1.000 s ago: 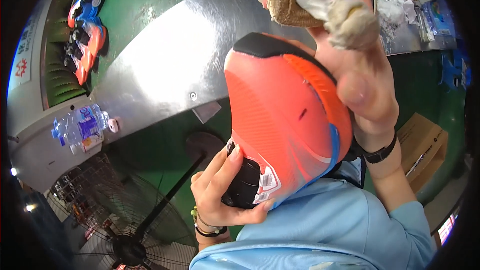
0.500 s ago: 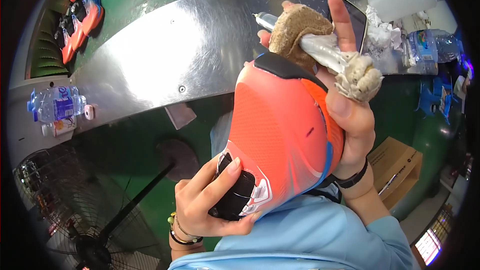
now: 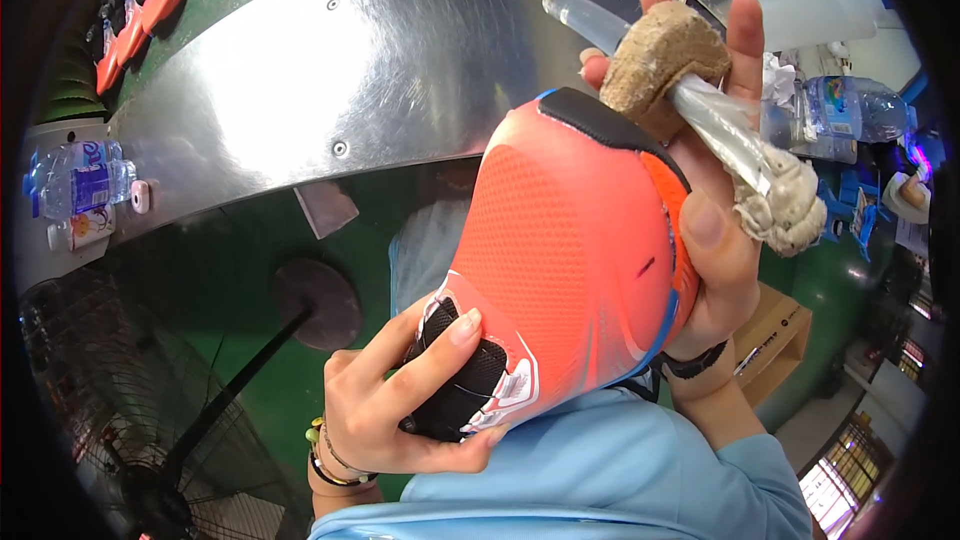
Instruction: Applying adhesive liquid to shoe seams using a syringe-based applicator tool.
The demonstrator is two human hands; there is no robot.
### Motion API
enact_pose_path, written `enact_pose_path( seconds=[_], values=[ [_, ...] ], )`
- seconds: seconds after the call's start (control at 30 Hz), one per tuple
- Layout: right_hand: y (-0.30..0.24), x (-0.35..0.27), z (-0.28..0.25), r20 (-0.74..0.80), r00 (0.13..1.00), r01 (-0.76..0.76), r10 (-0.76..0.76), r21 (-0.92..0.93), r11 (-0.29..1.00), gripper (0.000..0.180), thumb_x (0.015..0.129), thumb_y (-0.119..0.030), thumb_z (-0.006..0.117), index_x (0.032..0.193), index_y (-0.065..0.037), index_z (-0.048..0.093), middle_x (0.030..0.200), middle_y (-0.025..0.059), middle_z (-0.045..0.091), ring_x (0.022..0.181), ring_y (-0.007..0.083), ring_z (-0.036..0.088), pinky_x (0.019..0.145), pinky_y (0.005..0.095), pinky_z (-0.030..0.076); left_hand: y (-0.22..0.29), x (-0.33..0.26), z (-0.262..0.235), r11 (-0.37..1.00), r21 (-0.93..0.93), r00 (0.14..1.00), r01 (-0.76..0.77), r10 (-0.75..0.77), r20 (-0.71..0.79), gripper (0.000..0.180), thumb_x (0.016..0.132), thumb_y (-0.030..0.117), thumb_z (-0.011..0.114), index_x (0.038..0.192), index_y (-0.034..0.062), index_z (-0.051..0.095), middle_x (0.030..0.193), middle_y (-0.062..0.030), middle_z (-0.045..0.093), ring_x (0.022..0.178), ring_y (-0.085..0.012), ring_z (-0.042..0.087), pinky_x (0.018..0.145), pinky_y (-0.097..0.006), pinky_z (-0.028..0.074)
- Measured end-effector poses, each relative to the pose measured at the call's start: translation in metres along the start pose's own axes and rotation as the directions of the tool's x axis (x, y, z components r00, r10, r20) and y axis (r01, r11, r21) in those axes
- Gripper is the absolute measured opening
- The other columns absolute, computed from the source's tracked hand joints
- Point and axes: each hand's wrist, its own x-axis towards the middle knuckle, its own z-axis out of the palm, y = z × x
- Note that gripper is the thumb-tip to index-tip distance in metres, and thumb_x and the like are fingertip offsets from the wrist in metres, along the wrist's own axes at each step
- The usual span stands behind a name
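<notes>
A coral-orange sports shoe [image 3: 560, 250] with a black heel edge and blue sole line is held tilted in front of my body. A short dark mark shows on its side. My left hand [image 3: 390, 390] pinches the shoe at its black mesh opening. The thumb and palm of my right hand [image 3: 725, 260] hold the shoe's other end. Its raised fingers also hold a brown fuzzy pad [image 3: 655, 65], a clear syringe-like tube [image 3: 590, 20] with a yellowish tip, and a plastic-wrapped stick [image 3: 715, 110] ending in a lumpy off-white wad [image 3: 785, 205].
A curved metal bench [image 3: 420, 50] spans the far side. Plastic bottles [image 3: 85, 180] lie at its left; another bottle [image 3: 850, 108] and a white container [image 3: 810, 5] are at right. Several shoes [image 3: 140, 15] stand far left. A floor fan [image 3: 150, 440] is near left, a cardboard box [image 3: 775, 340] right.
The pad, tube and stick have shifted right with my right hand, showing more of the tube. Both hands keep hold of the shoe. The surroundings have slid left in view.
</notes>
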Motion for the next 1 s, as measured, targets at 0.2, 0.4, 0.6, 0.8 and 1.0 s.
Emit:
enact_pose_path(
  seconds=[0.2, 0.4, 0.6, 0.8, 1.0],
  values=[
    [-0.003, -0.002, -0.001, 0.134, 0.989, 0.009, -0.056, 0.329, 0.944, 0.087, 0.081, -0.025, 0.062, 0.148, -0.016, 0.006, 0.148, 0.0158, 0.019, 0.120, 0.0267, 0.044, 0.100, 0.0388, 0.042, -0.001, -0.001, 0.000, 1.000, 0.014, 0.999, 0.026, -0.027, 0.020, 0.069, 0.048, 0.025, 0.080, 0.113, 0.0064, 0.064, 0.100, -0.0231, 0.063, 0.070, -0.0232, 0.068, 0.053, -0.026, 0.053],
    [0.006, -0.003, -0.008, 0.156, 0.973, 0.123, -0.169, 0.270, 0.955, 0.082, 0.080, -0.017, 0.057, 0.147, -0.016, 0.009, 0.148, 0.0163, 0.020, 0.119, 0.0265, 0.045, 0.100, 0.0386, 0.042, 0.001, 0.001, 0.002, 0.999, 0.034, 1.000, -0.008, 0.007, 0.009, 0.069, 0.049, 0.026, 0.079, 0.113, 0.0065, 0.064, 0.099, -0.0233, 0.063, 0.069, -0.0227, 0.068, 0.051, -0.025, 0.052],
    [-0.001, -0.003, 0.011, -0.139, 0.990, 0.020, 0.003, 0.167, 0.986, 0.080, 0.074, -0.007, 0.052, 0.145, -0.018, 0.016, 0.146, 0.0162, 0.023, 0.118, 0.0287, 0.047, 0.101, 0.0409, 0.043, 0.003, -0.001, 0.002, 0.996, 0.088, 1.000, -0.014, 0.013, 0.007, 0.070, 0.048, 0.027, 0.079, 0.113, 0.0062, 0.064, 0.098, -0.0230, 0.064, 0.069, -0.0221, 0.067, 0.049, -0.025, 0.052],
    [0.056, 0.025, -0.088, 0.375, 0.894, -0.008, -0.246, 0.561, 0.828, 0.076, 0.078, -0.010, 0.066, 0.141, -0.032, 0.029, 0.146, 0.0146, 0.026, 0.117, 0.0397, 0.047, 0.094, 0.0525, 0.048, 0.005, -0.002, 0.001, 0.988, 0.133, 0.990, -0.083, 0.067, 0.125, 0.079, 0.056, 0.035, 0.074, 0.119, -0.0087, 0.054, 0.104, -0.0293, 0.061, 0.085, -0.0329, 0.068, 0.072, -0.033, 0.055],
    [0.034, -0.003, -0.067, 0.272, 0.935, 0.112, -0.226, 0.380, 0.918, 0.072, 0.081, -0.014, 0.065, 0.141, -0.034, 0.029, 0.148, 0.0147, 0.024, 0.119, 0.0400, 0.045, 0.096, 0.0515, 0.045, 0.003, -0.002, 0.003, 0.985, 0.155, 0.988, -0.080, 0.059, 0.140, 0.081, 0.055, 0.036, 0.074, 0.119, -0.0093, 0.053, 0.105, -0.0299, 0.061, 0.086, -0.0328, 0.068, 0.071, -0.033, 0.055]
  ],
)
